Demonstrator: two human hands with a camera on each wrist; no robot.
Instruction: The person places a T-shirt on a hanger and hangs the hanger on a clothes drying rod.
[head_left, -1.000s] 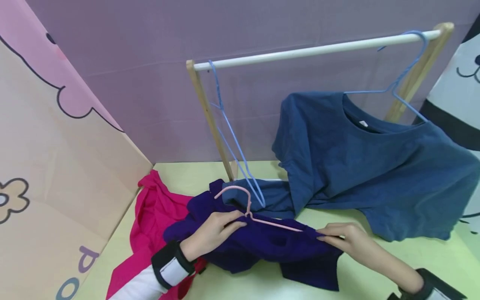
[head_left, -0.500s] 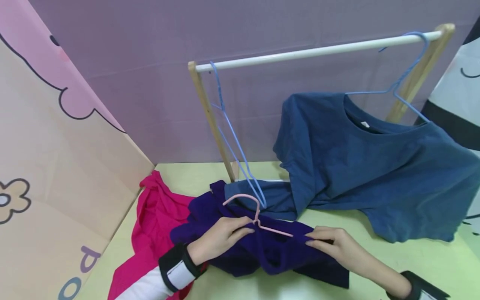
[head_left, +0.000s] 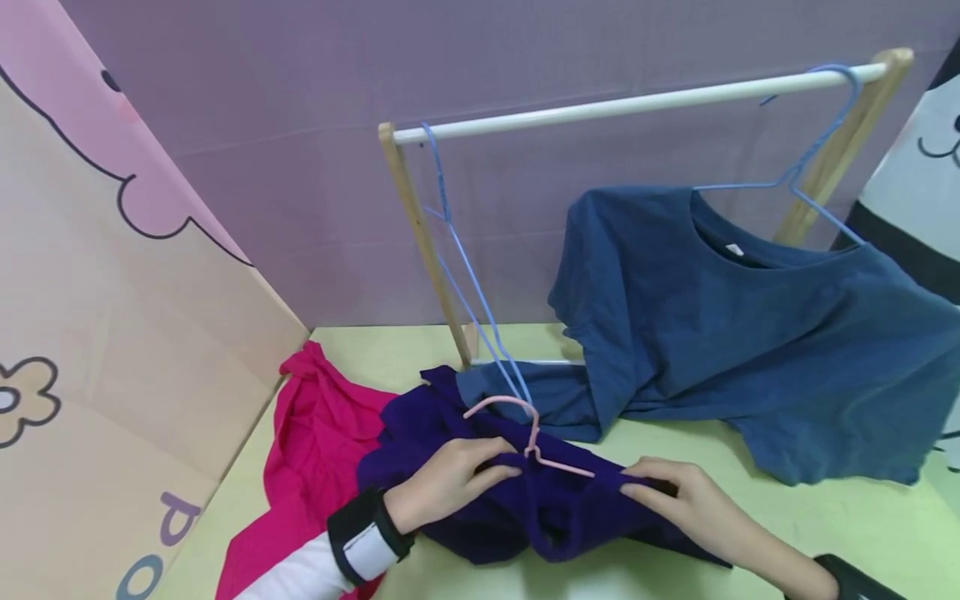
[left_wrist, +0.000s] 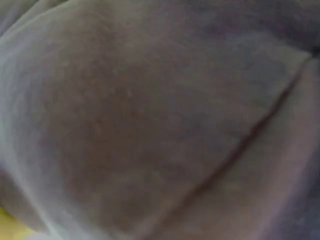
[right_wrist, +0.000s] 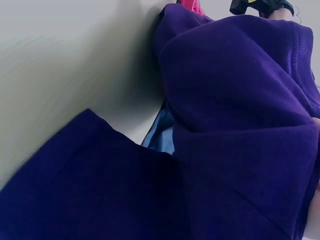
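Note:
A dark purple shirt [head_left: 517,508] lies bunched on the yellow-green table [head_left: 825,517]. A pink wire hanger [head_left: 531,433] lies on it, its right arm tucked under the cloth. My left hand [head_left: 457,477] pinches the purple cloth just left of the hanger's neck. My right hand [head_left: 667,493] pinches the shirt where the hanger's right arm goes under the fabric. Purple folds [right_wrist: 240,100] fill the right wrist view. Only blurred grey cloth shows in the left wrist view.
A wooden rack with a white rod [head_left: 637,102] stands behind. An empty blue hanger [head_left: 465,275] hangs at its left end, and a blue T-shirt [head_left: 750,333] on another blue hanger drapes onto the table. A magenta garment [head_left: 307,442] lies left, beside a cartoon-printed panel [head_left: 112,333].
Both hands, the pink hanger and the purple shirt have shifted to the right. Less of the hanger's right arm shows, as the cloth now covers more of it.

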